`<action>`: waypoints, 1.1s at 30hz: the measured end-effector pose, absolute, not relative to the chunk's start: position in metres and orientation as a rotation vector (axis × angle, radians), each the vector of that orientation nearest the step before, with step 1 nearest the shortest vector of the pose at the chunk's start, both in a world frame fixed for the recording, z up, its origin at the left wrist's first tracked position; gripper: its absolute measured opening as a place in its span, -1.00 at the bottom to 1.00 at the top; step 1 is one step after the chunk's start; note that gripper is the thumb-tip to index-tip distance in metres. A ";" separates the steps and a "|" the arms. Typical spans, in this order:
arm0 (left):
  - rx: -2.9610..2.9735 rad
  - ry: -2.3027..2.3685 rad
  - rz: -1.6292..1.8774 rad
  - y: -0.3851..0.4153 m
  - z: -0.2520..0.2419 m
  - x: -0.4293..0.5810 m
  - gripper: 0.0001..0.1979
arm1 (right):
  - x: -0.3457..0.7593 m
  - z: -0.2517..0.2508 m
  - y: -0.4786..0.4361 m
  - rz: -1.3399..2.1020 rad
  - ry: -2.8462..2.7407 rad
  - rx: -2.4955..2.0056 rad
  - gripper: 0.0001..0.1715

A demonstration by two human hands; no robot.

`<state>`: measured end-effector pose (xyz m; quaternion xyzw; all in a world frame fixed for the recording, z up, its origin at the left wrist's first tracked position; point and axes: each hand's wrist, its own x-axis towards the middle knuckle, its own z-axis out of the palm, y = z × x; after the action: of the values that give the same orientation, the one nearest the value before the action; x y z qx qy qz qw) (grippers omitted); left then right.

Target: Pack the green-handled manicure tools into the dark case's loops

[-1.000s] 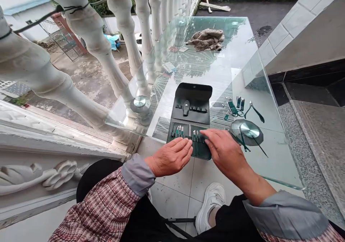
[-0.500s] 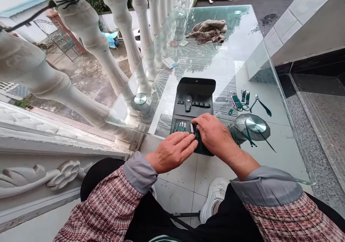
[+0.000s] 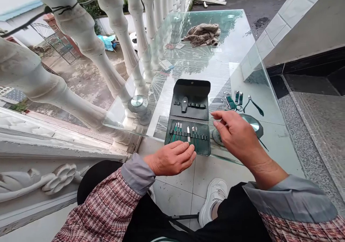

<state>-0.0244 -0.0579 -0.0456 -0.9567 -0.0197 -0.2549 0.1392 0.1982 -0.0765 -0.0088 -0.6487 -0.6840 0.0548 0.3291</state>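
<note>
A black manicure case (image 3: 190,112) lies unfolded at the near edge of the glass table. Several slim green-and-silver tools (image 3: 177,127) stand in the loops of its lower panel. My left hand (image 3: 172,158) is closed at the case's bottom edge, gripping it, fingertips just below a flat silver-bladed tool (image 3: 188,131); the fingers cover that tool's lower end. My right hand (image 3: 238,132) hovers over the table right of the case, thumb and forefinger apart, with nothing visible in it. It hides part of the table and the tools behind it.
Nail clippers (image 3: 237,97) and nippers (image 3: 252,104) lie on the glass table (image 3: 161,91) beyond my right hand. A crumpled brown cloth (image 3: 202,35) and a small box (image 3: 166,65) are farther back. White balusters (image 3: 113,26) line the left side.
My right hand has come off the case and moved right, uncovering the tools in the right-hand loops. My left hand stays at the lower edge, slightly lower. The view has shifted a little.
</note>
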 end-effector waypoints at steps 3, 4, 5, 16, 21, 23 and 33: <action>-2.723 -0.062 -0.733 -0.058 -0.048 -0.023 -0.81 | 0.200 -0.018 -0.088 0.185 -1.955 -1.638 -0.77; -2.712 -0.070 -0.743 -0.058 -0.049 -0.023 -0.81 | 0.199 -0.022 -0.092 0.191 -2.025 -1.616 -0.78; -2.708 -0.076 -0.752 -0.058 -0.050 -0.022 -0.82 | 0.198 -0.026 -0.095 0.185 -2.080 -1.604 -0.78; -2.729 -0.118 -0.787 -0.057 -0.050 -0.021 -0.82 | 0.213 -0.013 -0.101 0.103 -1.882 -1.664 -0.80; -2.798 -0.165 -0.779 -0.056 -0.050 -0.023 -0.79 | 0.255 0.008 -0.104 0.095 -1.350 -2.013 -0.79; -2.792 -0.164 -0.784 -0.056 -0.050 -0.023 -0.80 | 0.265 0.004 -0.105 0.114 -1.373 -2.092 -0.81; -2.717 -0.072 -0.790 -0.058 -0.044 -0.017 -0.77 | 0.260 -0.026 -0.101 0.071 -1.791 -2.286 -0.87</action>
<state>-0.0173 -0.0584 -0.0436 -0.9483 -0.0251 -0.2756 0.1552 0.2596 -0.1011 -0.0257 -0.7814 -0.6123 0.0241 0.1179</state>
